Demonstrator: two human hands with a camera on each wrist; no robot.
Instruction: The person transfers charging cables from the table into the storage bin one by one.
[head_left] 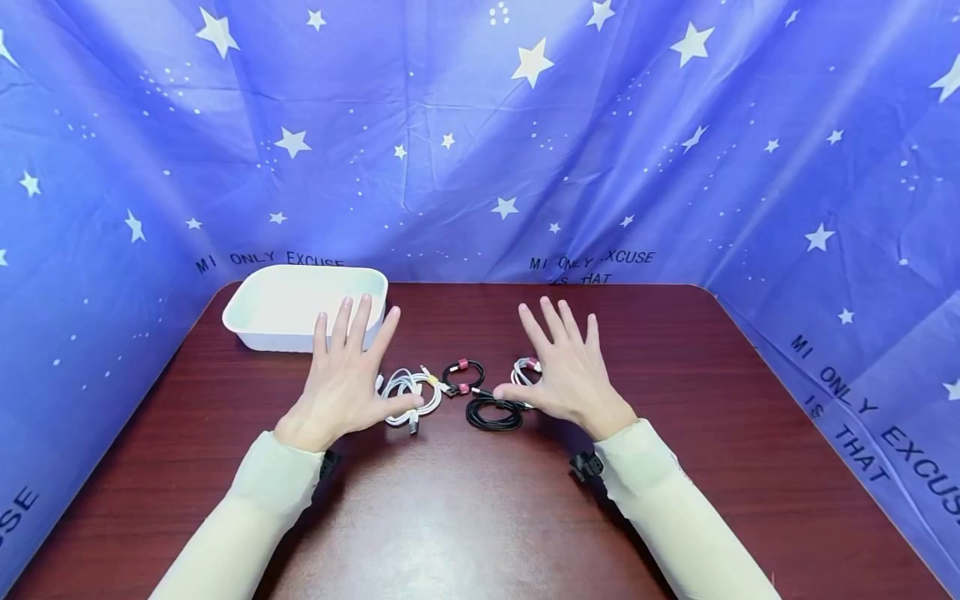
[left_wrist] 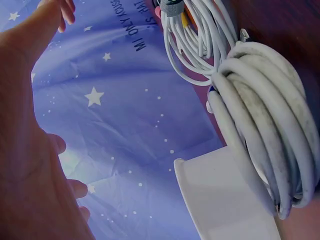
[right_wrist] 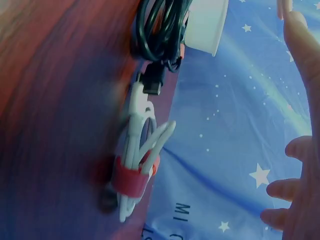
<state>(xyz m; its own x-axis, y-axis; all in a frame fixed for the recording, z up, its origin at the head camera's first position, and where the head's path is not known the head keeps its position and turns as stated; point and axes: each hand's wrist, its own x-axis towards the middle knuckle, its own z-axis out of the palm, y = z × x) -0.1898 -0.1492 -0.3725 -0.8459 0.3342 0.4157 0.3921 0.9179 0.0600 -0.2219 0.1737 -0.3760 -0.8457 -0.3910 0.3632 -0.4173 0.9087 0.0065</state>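
My left hand is held with fingers spread above the left side of the cables, gripping nothing. Beside its thumb lie coiled white cables; the left wrist view shows a thick white coil and a thinner white bundle with a grey tie. Fingers also spread, my right hand hovers by a coiled black cable and a white cable bound with a red band, partly hidden by the hand in the head view. Between the hands sits a smaller black cable with red ties.
A white rectangular tub stands at the table's back left, partly behind my left fingertips. The dark reddish wooden table meets a blue star-printed curtain at the back and sides.
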